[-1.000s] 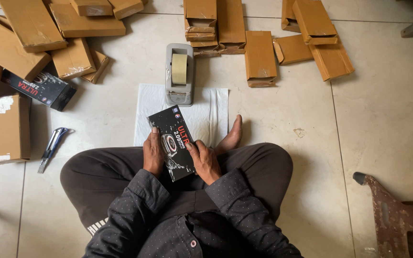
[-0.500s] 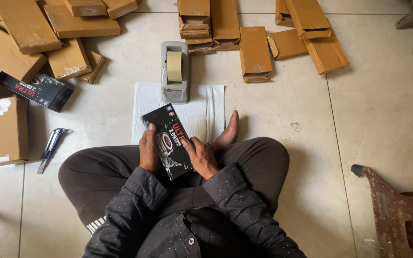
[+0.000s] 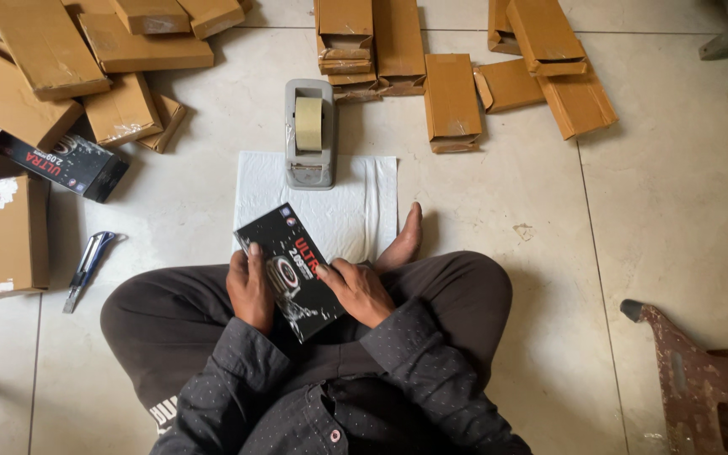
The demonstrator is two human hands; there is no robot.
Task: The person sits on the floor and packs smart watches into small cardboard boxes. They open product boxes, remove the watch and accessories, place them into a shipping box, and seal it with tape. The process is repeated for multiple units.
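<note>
Both hands are clamped on the black box (image 3: 290, 271), held over my lap: left hand (image 3: 250, 289) grips its left long edge with fingers wrapped over the face, right hand (image 3: 357, 291) presses on the right edge and lower corner. Risk as I read it: the box is tilted and held only at the edges, so a loose left grip could let it slide down between the knees; the glossy surface looks slippery. Also the bare foot (image 3: 404, 240) sits just beyond the right hand, touching the white cloth (image 3: 355, 202), so a dropped corner could land on it. Tape dispenser (image 3: 309, 133) stands farther out from the hands on the cloth's far edge, well clear. Utility knife (image 3: 86, 268) lies on the floor left of the left hand, apart. The box looks flat, rectangular, black with red and white print and a round graphic; seems closed, can't tell if it's sealed. A similar black box (image 3: 62, 165) lies far left among brown cartons (image 3: 452, 101).
</note>
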